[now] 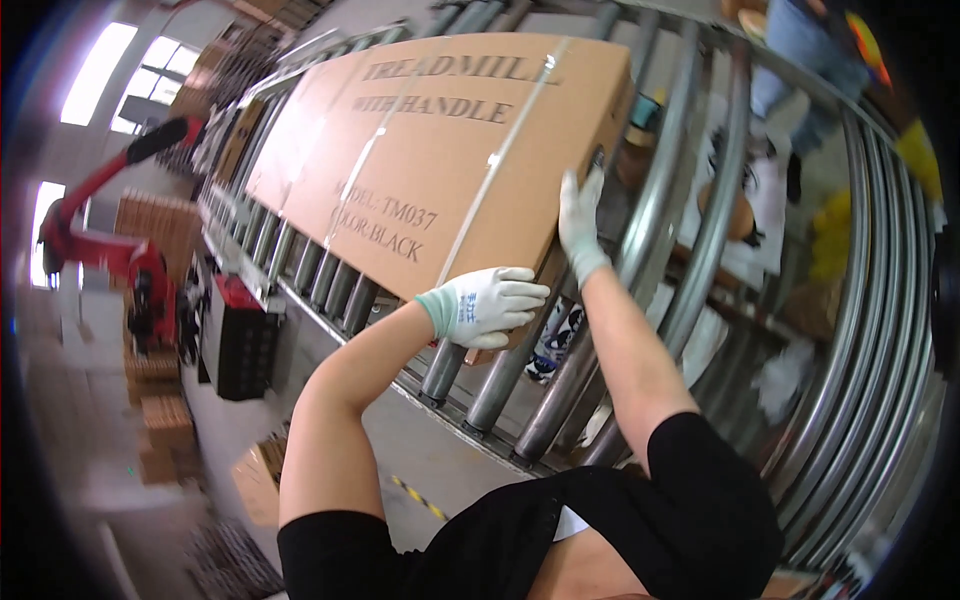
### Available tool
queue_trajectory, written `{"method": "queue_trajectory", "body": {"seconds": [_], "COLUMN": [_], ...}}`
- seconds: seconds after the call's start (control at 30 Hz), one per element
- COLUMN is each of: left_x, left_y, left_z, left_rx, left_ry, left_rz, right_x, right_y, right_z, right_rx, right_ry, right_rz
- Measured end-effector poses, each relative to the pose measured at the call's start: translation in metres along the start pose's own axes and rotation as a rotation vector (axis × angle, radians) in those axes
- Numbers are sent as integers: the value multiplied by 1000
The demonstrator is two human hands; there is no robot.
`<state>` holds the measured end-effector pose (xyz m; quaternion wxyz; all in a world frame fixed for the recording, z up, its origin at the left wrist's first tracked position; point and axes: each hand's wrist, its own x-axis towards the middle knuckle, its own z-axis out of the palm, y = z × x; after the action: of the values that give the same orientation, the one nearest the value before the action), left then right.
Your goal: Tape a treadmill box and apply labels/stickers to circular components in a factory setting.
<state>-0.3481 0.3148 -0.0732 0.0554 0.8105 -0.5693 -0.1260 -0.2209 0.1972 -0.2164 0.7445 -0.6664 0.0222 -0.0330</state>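
A large, flat brown cardboard carton (pixel 430 150) with dark printing and clear straps lies on the roller conveyor (pixel 490 385). My left hand (pixel 485 308), in a white glove with a mint cuff, rests over the carton's near corner, fingers stretched out across its edge. Further along the same end, my right hand (pixel 582 220) in a matching glove is pressed flat against the end face, its fingers extended and slightly apart. Just beyond those fingertips a dark hand hole (pixel 598 157) shows in that face. The thumb side of the right hand is partly hidden.
More steel rollers (pixel 860 330) curve along the right. Below the rollers lie plastic bags (pixel 785 380) and litter. A red robot arm (pixel 110 250) stands at the left beside stacked cartons (pixel 165 420). Another person in blue trousers (pixel 790 60) is at the far right.
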Motion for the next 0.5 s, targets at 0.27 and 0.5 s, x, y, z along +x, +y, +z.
{"method": "queue_trajectory", "body": {"seconds": [0.27, 0.5], "left_x": [-96, -24], "left_y": [-5, 67], "left_z": [3, 68], "left_rx": [214, 334], "left_ry": [73, 404], "left_rz": [-251, -906], "right_x": [-190, -270], "right_y": [-52, -71], "right_z": [-54, -351], "right_rx": [-246, -1254], "right_ry": [-736, 56], "right_rz": [-152, 2]}}
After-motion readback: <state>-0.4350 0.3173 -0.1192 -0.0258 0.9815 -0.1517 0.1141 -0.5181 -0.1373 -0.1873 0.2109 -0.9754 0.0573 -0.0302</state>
